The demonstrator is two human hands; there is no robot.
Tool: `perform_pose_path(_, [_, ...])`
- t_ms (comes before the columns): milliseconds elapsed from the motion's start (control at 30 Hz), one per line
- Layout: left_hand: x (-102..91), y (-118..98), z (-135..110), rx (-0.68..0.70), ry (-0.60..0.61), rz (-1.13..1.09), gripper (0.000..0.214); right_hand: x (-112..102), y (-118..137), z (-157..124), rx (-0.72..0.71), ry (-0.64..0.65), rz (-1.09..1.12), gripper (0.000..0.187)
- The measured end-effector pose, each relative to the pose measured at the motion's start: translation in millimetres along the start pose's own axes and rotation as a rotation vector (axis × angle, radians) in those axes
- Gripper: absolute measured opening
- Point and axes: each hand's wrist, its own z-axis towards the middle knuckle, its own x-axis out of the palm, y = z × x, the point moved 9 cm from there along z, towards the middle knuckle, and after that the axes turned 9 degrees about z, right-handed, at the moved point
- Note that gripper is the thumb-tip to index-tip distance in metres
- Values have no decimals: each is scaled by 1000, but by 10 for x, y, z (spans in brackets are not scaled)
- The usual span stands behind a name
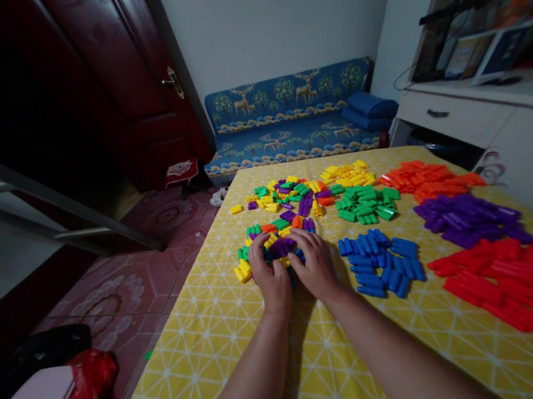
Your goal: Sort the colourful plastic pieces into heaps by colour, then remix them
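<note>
My left hand point(270, 271) and my right hand point(312, 259) rest close together on a small heap of mixed plastic building blocks point(281, 246), one on each side. The blocks are short, bullet-shaped pieces in yellow, green, orange, purple and blue. Both hands are cupped with thumbs apart from the fingers, and some blocks lie under and between them. Fingertips are partly hidden among the pieces. Just beyond lies another mixed pile point(290, 192). To the right of my right hand are blue blocks point(382, 262), many joined in short rows.
Sorted piles of green point(365, 202), yellow point(348, 175), orange point(428, 178), purple point(469, 216) and red blocks point(517, 284) cover the right side of the yellow patterned tablecloth point(210, 357). A blue sofa point(286, 130) stands behind the table, a white cabinet point(466, 120) at right.
</note>
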Motion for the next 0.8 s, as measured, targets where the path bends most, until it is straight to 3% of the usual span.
perform_pose_path(100, [29, 57, -6, -29, 6, -15, 57, 141, 70, 16, -29, 145, -30, 48])
perform_pose_path(200, [68, 111, -15, -38, 24, -36, 57, 222, 59, 13, 0, 219, -48, 40])
perform_pose_path(300, [81, 144, -14, -45, 22, -92, 50, 126, 25, 22, 38, 96, 82, 33])
perform_pose_path(400, [85, 137, 0, -76, 39, -217, 38, 25, -7, -2, 86, -25, 410, 31])
perform_pose_path(533, [120, -9, 13, -83, 150, -386, 40, 13, -76, -63, 234, -63, 790, 31])
perform_pose_path(667, [186, -78, -28, -136, 243, -439, 45, -1, -171, -116, 382, -82, 840, 33])
perform_pose_path(800, [209, 2, -66, -206, 207, -472, 41, -6, -177, -119, 411, -82, 832, 38])
